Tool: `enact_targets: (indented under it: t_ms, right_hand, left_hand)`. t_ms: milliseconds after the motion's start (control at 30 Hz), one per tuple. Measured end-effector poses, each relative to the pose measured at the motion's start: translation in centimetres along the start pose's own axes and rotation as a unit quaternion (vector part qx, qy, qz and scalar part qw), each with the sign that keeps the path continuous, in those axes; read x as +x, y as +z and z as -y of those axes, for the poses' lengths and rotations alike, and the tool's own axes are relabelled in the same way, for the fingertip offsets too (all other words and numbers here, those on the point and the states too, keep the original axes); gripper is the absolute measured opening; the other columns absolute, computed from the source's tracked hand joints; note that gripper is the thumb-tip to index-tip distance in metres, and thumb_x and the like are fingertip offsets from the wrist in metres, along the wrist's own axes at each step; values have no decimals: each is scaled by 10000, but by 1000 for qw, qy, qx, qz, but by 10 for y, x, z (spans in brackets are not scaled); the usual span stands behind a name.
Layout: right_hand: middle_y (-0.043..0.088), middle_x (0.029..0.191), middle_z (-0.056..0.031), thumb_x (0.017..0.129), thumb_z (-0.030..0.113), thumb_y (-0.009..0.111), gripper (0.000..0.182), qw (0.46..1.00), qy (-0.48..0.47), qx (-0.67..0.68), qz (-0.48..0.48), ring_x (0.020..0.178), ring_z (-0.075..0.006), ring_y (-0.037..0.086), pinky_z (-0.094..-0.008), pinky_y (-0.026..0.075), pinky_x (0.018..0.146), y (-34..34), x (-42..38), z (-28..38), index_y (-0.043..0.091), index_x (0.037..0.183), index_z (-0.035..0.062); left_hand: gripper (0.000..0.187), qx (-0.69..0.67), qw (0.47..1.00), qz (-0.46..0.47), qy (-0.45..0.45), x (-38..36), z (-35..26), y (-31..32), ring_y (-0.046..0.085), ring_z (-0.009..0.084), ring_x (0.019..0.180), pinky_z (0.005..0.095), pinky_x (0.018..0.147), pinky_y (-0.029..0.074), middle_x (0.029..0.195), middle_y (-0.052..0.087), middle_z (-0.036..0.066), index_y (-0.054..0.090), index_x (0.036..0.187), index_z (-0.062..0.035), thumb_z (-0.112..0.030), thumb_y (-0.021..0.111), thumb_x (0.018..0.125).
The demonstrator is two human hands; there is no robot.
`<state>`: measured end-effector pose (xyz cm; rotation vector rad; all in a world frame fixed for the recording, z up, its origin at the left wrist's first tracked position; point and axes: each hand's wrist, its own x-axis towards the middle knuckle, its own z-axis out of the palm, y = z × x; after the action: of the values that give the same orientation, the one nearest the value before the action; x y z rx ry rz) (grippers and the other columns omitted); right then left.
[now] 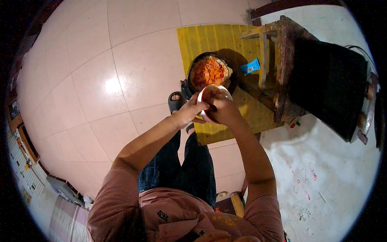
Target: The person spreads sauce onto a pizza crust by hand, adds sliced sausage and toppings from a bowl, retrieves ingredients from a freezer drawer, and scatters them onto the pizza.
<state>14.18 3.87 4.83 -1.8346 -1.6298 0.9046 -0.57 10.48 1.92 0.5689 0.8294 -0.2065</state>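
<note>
My left hand [190, 111] is closed around the side of a white bowl [200, 99] with a red rim, tilted so its inside shows reddish smears. My right hand [225, 108] reaches into this bowl, and its fingertips are hidden there. Just beyond the bowl, a dark round pan [233, 84] sits on a yellow slatted table [189, 38]. Inside the pan lies chopped orange-red food [210, 73] over a pale, flat layer with a folded edge.
A blue packet [250, 67] lies right of the pan. Beside it stands a worn wooden chair [282, 68] with a large black object [328, 88] against it. My sandalled foot [175, 101] is by the table's left edge. The white wall [310, 177] has red scribbles.
</note>
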Motion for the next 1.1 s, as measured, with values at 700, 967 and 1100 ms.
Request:
enact_targets:
  t_ms: [700,967,1100]
  right_hand:
    - [564,1018,-166,745,187,594,311,989,51,28,139,955,-302,547,-350,441,834,-15,12,-13,573,1034,74]
    - [605,897,-137,816,135,550,208,966,249,-15,71,826,-220,602,-306,471,713,-27,-42,21,588,1000,44]
    - [615,815,-143,844,154,523,210,949,295,110,-11,763,-208,608,-293,464,662,-20,-73,-15,589,1005,37]
  left_hand:
    - [678,-19,999,27,-37,12,-7,-6,524,243,1025,391,836,460,1186,469,127,240,1311,-157,-305,586,747]
    - [865,101,988,53,102,-2,55,-4,376,252,1186,352,975,348,1283,367,107,155,1368,-146,4,619,654]
    - [883,131,989,30,57,-5,99,1,347,253,1203,331,974,343,1298,344,128,129,1380,-139,23,582,640]
